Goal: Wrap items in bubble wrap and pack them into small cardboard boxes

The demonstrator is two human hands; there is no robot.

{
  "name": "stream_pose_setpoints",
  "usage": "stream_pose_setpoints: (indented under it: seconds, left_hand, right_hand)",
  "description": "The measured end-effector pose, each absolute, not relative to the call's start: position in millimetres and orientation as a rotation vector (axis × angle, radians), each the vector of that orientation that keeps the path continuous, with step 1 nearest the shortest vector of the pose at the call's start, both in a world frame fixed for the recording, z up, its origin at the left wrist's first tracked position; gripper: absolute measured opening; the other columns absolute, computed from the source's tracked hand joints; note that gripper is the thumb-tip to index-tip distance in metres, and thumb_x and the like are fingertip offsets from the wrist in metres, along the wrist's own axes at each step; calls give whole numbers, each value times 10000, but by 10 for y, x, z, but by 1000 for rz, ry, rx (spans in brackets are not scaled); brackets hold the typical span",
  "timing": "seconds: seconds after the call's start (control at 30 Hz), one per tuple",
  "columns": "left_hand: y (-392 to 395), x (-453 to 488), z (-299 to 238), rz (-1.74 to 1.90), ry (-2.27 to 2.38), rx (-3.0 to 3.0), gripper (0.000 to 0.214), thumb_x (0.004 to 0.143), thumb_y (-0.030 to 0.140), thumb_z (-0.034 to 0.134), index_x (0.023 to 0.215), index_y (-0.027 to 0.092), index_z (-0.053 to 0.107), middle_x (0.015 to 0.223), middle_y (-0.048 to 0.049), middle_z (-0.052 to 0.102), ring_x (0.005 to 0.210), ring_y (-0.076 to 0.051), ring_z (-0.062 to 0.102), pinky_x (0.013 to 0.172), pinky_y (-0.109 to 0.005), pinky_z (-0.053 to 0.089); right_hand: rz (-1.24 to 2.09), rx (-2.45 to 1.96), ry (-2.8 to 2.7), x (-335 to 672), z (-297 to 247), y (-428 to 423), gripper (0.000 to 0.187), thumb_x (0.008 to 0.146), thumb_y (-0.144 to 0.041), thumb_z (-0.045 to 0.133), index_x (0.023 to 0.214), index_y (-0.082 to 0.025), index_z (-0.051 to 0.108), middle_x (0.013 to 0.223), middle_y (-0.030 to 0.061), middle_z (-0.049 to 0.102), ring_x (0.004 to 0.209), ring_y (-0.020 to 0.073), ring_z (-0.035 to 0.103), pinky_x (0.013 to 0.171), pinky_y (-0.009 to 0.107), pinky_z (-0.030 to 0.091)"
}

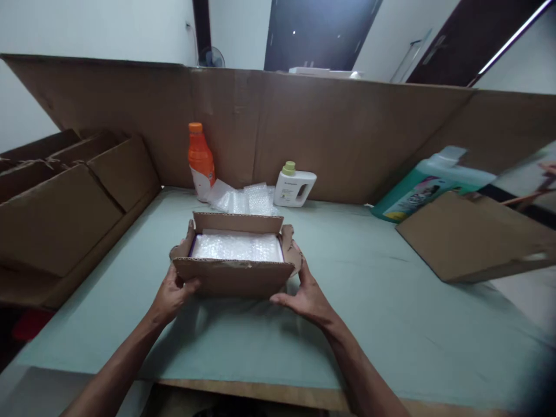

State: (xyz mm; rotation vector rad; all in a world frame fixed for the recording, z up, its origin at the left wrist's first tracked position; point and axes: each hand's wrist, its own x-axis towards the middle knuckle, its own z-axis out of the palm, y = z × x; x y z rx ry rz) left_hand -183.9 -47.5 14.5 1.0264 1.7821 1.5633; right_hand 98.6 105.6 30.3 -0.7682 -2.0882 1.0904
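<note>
Between my hands is an open cardboard box [234,280], its long flaps standing up and the end flaps bent outward. Bubble wrap [237,248] lies inside, over something with a purple edge that is mostly hidden. My left hand [172,292] grips the box's left end, thumb on the front wall. At the right end, my right hand [306,292] holds it the same way, its fingers partly behind the box. More sheets of bubble wrap [243,198] lie just behind the box.
An orange bottle [200,159] and a white jug with a green cap [295,188] stand by the cardboard wall [330,127]. Large cardboard boxes [65,214] are at left. A tilted teal bottle [428,182] and another cardboard box [473,231] occupy the right. Pale green cloth [382,324] covers the table.
</note>
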Motion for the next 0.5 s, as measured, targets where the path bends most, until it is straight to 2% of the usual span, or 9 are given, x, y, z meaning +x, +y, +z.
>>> stream_pose_setpoints:
  seconds: [0.13, 0.27, 0.37, 0.5]
  left_hand:
    - [-650, -1799, 31, 1478, 1844, 888, 931, 675, 785, 681, 1360, 171, 537, 1253, -137, 678, 1231, -355, 592, 1046, -439, 499]
    - [-642, -1816, -81, 1420, 1936, 904, 754, 734, 743, 666, 1342, 311, 559, 1211, -16, 705, 1283, -365, 547, 1124, -541, 430]
    - [-357, -1608, -73, 1368, 1881, 947, 741, 733, 750, 656, 1346, 345, 556, 1224, 8, 706, 1273, -370, 555, 1121, -567, 434]
    - [176, -875, -9, 1221, 1524, 1203, 818, 806, 690, 618, 1453, 213, 468, 1417, -111, 599, 1316, -346, 547, 1136, -494, 427]
  right_hand:
    - [1267, -620, -2177, 926, 186, 1386, 1465, 530, -604, 912, 1625, -237, 11, 1697, 130, 41, 1555, 345, 60, 1263, 530, 83]
    - [1322, -460, -2144, 803, 130, 1520, 1535, 475, -601, 930, 1623, -239, -22, 1699, 119, 16, 1561, 307, 32, 1270, 471, 58]
    - [1206, -524, -2028, 1109, 128, 1490, 1479, 507, -589, 925, 1624, -237, 22, 1690, 123, 111, 1558, 294, 108, 1270, 463, 104]
    - [934, -833, -1872, 2152, 104, 1267, 1356, 547, -547, 923, 1610, -218, 149, 1636, 149, 286, 1498, 335, 305, 1235, 535, 246]
